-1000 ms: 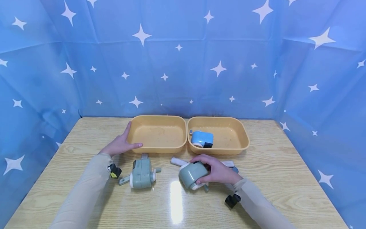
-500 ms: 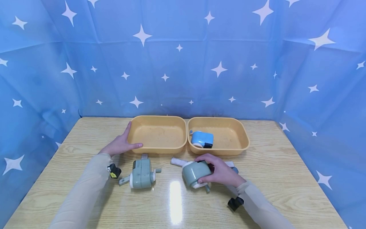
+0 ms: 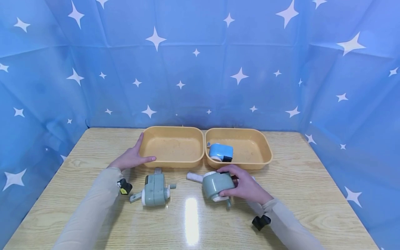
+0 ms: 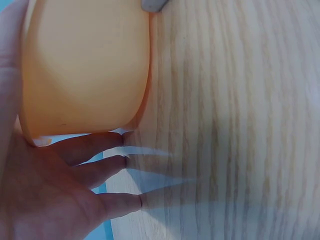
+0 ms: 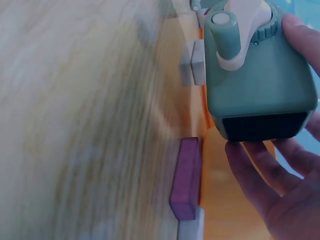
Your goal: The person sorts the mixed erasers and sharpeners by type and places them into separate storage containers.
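My right hand (image 3: 247, 185) grips a green hand-crank pencil sharpener (image 3: 217, 185), thumb on one side and fingers on the other. In the right wrist view the white crank and dark front panel of this sharpener (image 5: 260, 85) face the camera. It appears raised off the table, in front of the right-hand bin (image 3: 250, 163). My left hand (image 3: 131, 158) rests against the left corner of the other tan bin (image 3: 172, 164), fingers fairly straight and spread along its outside. A second green sharpener (image 3: 155, 189) stands on the table near the left hand. Inside the right-hand bin lies a blue sharpener (image 3: 221, 151).
A pale bar (image 3: 194, 177) lies on the table beside the held sharpener. The right wrist view shows a purple block (image 5: 186, 177) and a white block (image 5: 198, 62) by the bin. Blue star-patterned cloth (image 3: 200, 69) walls the back and sides.
My right hand has moved a little right and away from me with the green pencil sharpener, which has turned slightly. The left hand and both bins have stayed still.
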Available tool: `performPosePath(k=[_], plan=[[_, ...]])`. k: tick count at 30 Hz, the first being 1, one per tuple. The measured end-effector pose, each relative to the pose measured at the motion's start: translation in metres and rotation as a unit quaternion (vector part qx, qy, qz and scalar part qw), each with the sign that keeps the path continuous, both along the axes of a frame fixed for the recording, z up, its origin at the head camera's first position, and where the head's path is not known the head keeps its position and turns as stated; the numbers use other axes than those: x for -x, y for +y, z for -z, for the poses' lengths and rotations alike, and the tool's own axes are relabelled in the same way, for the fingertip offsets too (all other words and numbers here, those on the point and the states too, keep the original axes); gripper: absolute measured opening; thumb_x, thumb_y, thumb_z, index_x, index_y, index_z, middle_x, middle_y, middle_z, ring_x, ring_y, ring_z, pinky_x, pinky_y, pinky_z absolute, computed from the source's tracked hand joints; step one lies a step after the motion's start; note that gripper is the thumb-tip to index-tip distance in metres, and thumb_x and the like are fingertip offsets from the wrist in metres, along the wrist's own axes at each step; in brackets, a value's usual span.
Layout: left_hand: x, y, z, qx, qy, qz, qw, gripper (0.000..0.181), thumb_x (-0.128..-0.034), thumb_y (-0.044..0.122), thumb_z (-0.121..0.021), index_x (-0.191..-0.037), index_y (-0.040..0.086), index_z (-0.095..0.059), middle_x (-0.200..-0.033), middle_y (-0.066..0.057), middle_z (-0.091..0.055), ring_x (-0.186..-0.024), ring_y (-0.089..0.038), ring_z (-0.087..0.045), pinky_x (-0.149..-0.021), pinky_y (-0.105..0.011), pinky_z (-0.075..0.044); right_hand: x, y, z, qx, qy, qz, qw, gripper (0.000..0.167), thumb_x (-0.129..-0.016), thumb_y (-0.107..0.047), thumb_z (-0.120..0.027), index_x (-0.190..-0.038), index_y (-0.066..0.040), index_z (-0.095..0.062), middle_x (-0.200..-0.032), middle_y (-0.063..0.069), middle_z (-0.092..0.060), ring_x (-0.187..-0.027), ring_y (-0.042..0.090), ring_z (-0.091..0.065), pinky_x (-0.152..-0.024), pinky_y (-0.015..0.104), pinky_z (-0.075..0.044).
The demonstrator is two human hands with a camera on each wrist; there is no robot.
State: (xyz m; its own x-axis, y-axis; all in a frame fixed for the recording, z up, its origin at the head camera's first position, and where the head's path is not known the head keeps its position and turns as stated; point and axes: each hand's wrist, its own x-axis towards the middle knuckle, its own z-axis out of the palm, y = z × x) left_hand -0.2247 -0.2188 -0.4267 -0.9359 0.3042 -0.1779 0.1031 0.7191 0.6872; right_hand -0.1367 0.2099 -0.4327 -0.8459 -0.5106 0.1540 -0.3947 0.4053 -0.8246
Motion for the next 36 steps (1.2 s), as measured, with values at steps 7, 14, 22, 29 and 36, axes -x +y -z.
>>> performPosePath(k=[7,14,22,29,36], plan=[[-0.001,0.000,0.000,-0.006,-0.002,0.002,1.0000,0.121,-0.0826,0.055,-0.069,-0.151,0.014,0.022,-0.144,-0.042,-0.022,-0.128,-0.056,-0.032,-0.104,-0.062,-0.027,0.001,0.004,-0.006,-0.003,0.029,0.012,0.9995,0.065,-0.068,-0.033,-0.089,-0.125,-0.019,-0.059,-0.122,-0.003,-0.058,-0.097,0.021,-0.057,-0.075,0.038,-0.053],[0.000,-0.001,0.004,-0.003,0.001,0.002,1.0000,0.122,-0.0824,0.056,-0.070,-0.151,0.015,0.023,-0.144,-0.042,-0.022,-0.129,-0.055,-0.032,-0.104,-0.062,-0.027,0.000,0.011,-0.013,-0.015,0.038,0.034,0.9986,0.065,-0.068,-0.035,-0.088,-0.125,-0.022,-0.060,-0.121,-0.006,-0.059,-0.097,0.021,-0.057,-0.080,0.040,-0.050],[0.000,-0.001,0.004,-0.011,-0.001,0.000,0.9999,0.122,-0.0815,0.056,-0.070,-0.151,0.016,0.022,-0.144,-0.042,-0.024,-0.128,-0.055,-0.033,-0.103,-0.063,-0.028,0.000,0.021,-0.023,-0.015,0.040,0.050,0.9978,0.064,-0.070,-0.031,-0.088,-0.126,-0.024,-0.059,-0.124,-0.005,-0.057,-0.100,0.021,-0.056,-0.082,0.041,-0.050],[0.000,-0.001,0.003,-0.006,-0.001,0.004,1.0000,0.122,-0.0823,0.056,-0.069,-0.151,0.016,0.023,-0.144,-0.041,-0.023,-0.128,-0.055,-0.033,-0.104,-0.062,-0.028,0.001,0.030,-0.029,-0.026,0.066,0.057,0.9958,0.064,-0.070,-0.028,-0.088,-0.127,-0.021,-0.059,-0.122,-0.006,-0.058,-0.099,0.020,-0.057,-0.080,0.037,-0.052],[0.000,-0.001,0.003,-0.013,-0.009,-0.002,0.9999,0.122,-0.0818,0.056,-0.070,-0.150,0.019,0.024,-0.146,-0.040,-0.021,-0.130,-0.055,-0.030,-0.105,-0.062,-0.025,0.005,0.041,-0.035,-0.036,0.062,0.070,0.9950,0.064,-0.072,-0.027,-0.087,-0.128,-0.016,-0.059,-0.123,-0.005,-0.057,-0.101,0.020,-0.055,-0.082,0.042,-0.051]])
